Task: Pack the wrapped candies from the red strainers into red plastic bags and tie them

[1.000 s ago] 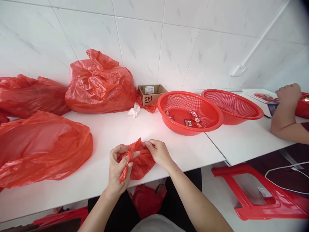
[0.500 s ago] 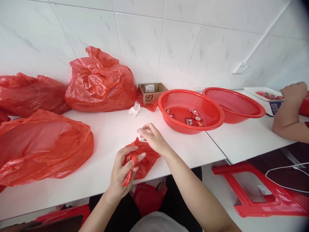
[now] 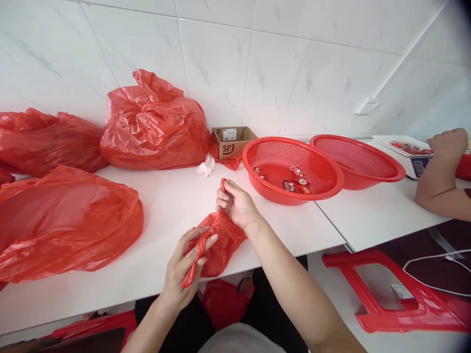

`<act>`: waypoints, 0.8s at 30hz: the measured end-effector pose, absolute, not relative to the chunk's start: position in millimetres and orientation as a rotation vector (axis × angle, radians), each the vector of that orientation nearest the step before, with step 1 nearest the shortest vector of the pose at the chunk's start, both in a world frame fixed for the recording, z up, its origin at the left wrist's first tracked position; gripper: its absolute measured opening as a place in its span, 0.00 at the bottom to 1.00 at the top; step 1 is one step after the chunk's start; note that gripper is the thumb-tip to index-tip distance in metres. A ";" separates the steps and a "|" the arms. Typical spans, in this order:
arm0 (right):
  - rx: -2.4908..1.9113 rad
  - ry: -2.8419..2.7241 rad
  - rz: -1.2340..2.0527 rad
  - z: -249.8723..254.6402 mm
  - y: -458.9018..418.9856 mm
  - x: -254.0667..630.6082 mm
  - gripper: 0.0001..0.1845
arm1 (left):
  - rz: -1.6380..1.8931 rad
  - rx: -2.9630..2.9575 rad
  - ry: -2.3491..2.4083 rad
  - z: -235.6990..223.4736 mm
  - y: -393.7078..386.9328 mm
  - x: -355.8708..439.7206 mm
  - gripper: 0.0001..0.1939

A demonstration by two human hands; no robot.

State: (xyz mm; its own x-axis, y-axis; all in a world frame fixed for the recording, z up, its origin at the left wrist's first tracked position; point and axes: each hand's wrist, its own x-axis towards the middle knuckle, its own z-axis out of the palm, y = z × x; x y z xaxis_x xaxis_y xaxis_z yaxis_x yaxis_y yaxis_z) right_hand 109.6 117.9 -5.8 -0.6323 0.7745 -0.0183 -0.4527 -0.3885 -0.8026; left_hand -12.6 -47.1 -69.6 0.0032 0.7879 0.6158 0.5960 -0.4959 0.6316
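A small red plastic bag point(image 3: 225, 240) rests at the front edge of the white table, its top twisted into two strands. My left hand point(image 3: 186, 267) is closed around one strand, whose end sticks out below the fingers. Pinched in my right hand point(image 3: 235, 203) is the other strand, with its tip showing above the thumb. Both strands are pulled apart from a gathered neck between the hands. What the bag contains cannot be made out.
A red perforated basket point(image 3: 253, 179) holding several small packets stands to the right, a second red basket point(image 3: 368, 184) behind it. Large red bags point(image 3: 154, 127) and a cardboard box point(image 3: 235, 142) line the wall. At right, a person's arm point(image 3: 437, 181) rests near a scale point(image 3: 417, 164).
My right hand has taken hold of the bag's other strand and drawn it upward. The left hand has shifted slightly down and left with its strand.
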 end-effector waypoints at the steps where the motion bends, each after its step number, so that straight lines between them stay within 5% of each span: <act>1: -0.500 -0.976 2.078 -4.8 120.8 110.9 0.13 | 1.476 2.049 1.442 -70.5 -49.8 -12.0 0.21; 8: -0.596 -0.979 1.929 -16.3 125.4 106.0 0.15 | 1.426 1.682 1.452 -51.4 -54.5 -6.7 0.18; 14: -0.444 -1.402 1.628 21.1 97.5 110.2 0.09 | 1.613 0.853 1.201 -1.9 -13.9 -10.3 0.17; 19: -0.401 -1.960 1.196 51.2 106.7 108.9 0.05 | 1.295 0.900 1.111 12.7 7.9 -6.1 0.13; 24: -0.520 -1.890 0.924 47.6 99.1 105.1 0.09 | 1.326 0.912 1.148 12.3 14.4 -3.4 0.15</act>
